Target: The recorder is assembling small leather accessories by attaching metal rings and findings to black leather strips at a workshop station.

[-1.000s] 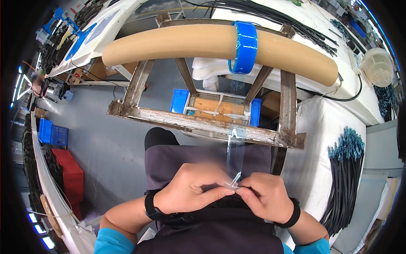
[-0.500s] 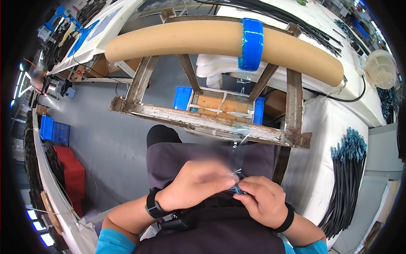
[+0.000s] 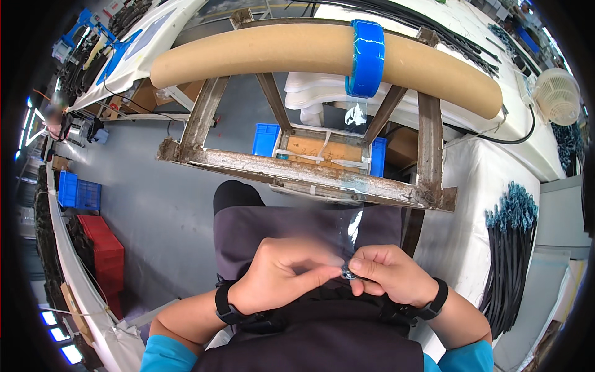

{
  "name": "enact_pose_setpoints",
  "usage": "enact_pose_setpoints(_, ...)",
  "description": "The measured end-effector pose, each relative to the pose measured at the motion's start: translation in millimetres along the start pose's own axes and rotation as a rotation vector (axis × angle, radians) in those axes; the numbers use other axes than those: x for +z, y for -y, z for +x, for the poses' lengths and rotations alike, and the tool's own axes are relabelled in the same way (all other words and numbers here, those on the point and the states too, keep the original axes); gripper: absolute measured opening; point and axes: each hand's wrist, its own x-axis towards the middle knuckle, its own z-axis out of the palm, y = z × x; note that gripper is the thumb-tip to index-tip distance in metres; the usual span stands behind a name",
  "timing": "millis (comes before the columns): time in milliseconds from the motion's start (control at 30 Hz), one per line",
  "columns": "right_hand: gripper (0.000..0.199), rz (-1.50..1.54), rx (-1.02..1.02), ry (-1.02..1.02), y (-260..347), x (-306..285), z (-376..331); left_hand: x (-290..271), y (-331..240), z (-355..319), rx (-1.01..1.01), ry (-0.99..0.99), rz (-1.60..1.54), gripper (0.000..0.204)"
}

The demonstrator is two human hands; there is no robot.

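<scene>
Over my lap, both hands meet at a small dark end wrapped in clear bluish film [image 3: 348, 272]. My left hand [image 3: 282, 273] pinches it between thumb and fingers from the left, its fingertips partly blurred. My right hand [image 3: 390, 273] grips it from the other side, thumb on top and fingers curled below. From there a shiny clear strip of film [image 3: 351, 229] runs up and away towards a blue roll of film [image 3: 369, 59]. That roll sits around a long brown cardboard tube [image 3: 266, 54], which lies across a worn metal frame [image 3: 285, 172].
On the white-covered table at right lies a bundle of black straps [image 3: 505, 266] with film-wrapped ends. A white fan-like round guard [image 3: 556, 96] stands beyond. Blue bins [image 3: 79, 190] and red crates [image 3: 102, 254] are on the left. A board [image 3: 322, 150] lies inside the frame.
My right hand has turned, its thumb now over the wrapped end. My left fingers have shifted slightly. The film strip catches more light, and the whole view has moved a little.
</scene>
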Motion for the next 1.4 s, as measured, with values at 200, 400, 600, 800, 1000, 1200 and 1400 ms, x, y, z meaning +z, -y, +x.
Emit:
enact_pose_setpoints(200,0.034,-1.092,-1.101,-0.366,-17.0,21.2,-1.7,-4.4,8.2,0.0,-0.251,0.05,-0.454,0.013)
enact_pose_setpoints(400,0.019,-0.926,-0.926,-0.386,-18.9,22.8,-3.8,-3.7,12.8,-0.8,-0.287,0.091,-0.405,0.01)
enact_pose_setpoints(600,0.017,-0.301,-0.346,-0.143,-3.1,14.9,-7.0,-2.7,11.7,-7.6,-0.103,0.091,-0.407,0.017)
enact_pose_setpoints(800,0.029,0.36,0.173,0.256,1.7,-13.9,9.1,2.4,17.2,-1.7,-0.186,0.028,-0.516,0.012)
enact_pose_setpoints(1000,0.03,0.031,-0.286,-0.121,-18.3,-19.5,-12.1,-4.8,17.1,-9.0,-0.366,-0.045,-0.639,0.005)
enact_pose_setpoints(1200,0.019,-0.408,-0.808,-0.958,33.3,-107.5,-47.0,-12.1,18.8,-20.1,-0.317,-0.052,-0.686,0.019)
enact_pose_setpoints(1400,0.035,-1.705,-0.97,-1.533,133.1,-290.0,-25.4,-8.3,12.7,-15.3,-0.292,0.025,-0.548,0.022)
